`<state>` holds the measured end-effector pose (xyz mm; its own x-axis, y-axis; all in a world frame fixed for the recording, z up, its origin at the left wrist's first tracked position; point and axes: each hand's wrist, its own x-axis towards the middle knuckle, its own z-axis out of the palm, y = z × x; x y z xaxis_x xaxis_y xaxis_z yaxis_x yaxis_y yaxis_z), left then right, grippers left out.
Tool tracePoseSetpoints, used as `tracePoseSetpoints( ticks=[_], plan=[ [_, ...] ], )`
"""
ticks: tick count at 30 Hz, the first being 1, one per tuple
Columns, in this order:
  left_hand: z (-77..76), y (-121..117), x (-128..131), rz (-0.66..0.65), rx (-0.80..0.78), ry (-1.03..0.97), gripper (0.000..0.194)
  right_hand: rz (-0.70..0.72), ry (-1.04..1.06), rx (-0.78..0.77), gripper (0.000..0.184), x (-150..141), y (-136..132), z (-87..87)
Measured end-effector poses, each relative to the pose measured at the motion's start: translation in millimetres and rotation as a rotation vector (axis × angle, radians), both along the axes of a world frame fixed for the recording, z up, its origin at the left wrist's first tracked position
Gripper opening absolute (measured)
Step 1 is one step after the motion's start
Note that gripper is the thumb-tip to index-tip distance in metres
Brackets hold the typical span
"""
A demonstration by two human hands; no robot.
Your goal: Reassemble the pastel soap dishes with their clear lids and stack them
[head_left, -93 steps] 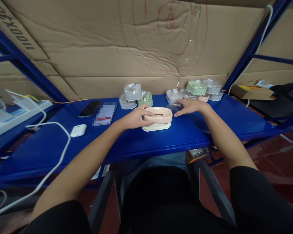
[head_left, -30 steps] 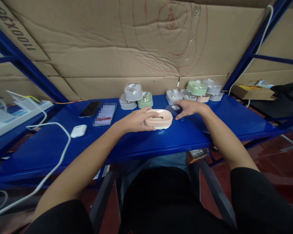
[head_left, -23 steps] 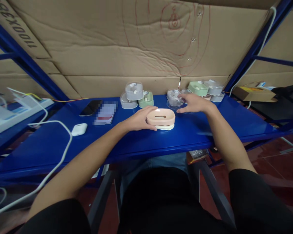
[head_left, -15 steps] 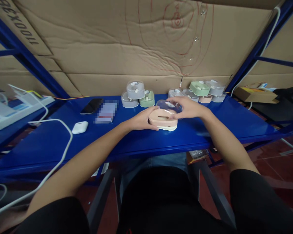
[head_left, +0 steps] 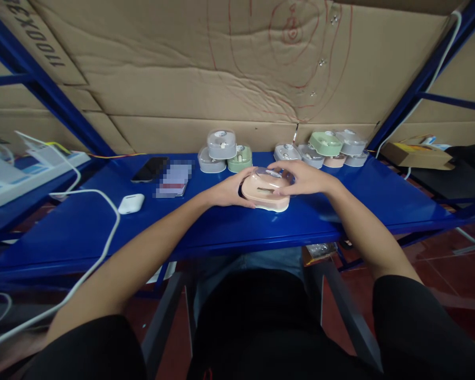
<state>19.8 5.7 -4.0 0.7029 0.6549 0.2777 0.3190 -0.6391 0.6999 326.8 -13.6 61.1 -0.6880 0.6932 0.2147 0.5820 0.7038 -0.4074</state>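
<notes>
Pink box (head_left: 260,199) runs roughly 9-to-3, your left hand (head_left: 230,190) gripping its 9 o'clock end, your right hand (head_left: 304,178) clutching the clear lid (head_left: 272,173) over it from 3.

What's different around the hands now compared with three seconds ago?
The right hand has taken the clear lid from the table, right of the pink box, leftward over the box. The gap above the white base looks narrower. The left hand still holds the box's left end. Both phones, the white case and the back boxes stayed put.
</notes>
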Motion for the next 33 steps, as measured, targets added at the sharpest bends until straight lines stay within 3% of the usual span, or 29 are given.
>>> tracePoseSetpoints(
  ticks=[7,16,21,27,33],
  plan=[
    [5.0,-8,3,0.028,0.011,0.022,0.118,0.009,-0.028,0.030,0.086,-2,-4,2.1],
    [-5.4,1,6,0.079,0.008,0.016,0.127,0.063,-0.059,0.088,0.083,-8,-2,-4.3],
    [-8.7,3,11,0.042,-0.005,0.003,0.125,0.066,-0.076,0.103,0.085,-11,-5,-6.0],
    [-17.9,2,17,0.106,-0.062,-0.042,0.144,0.067,-0.112,0.118,0.088,-14,-7,-10.1],
    [-9.8,-8,18,0.157,-0.040,0.005,0.144,0.086,-0.123,0.087,0.087,-13,-6,-8.5]
  ],
)
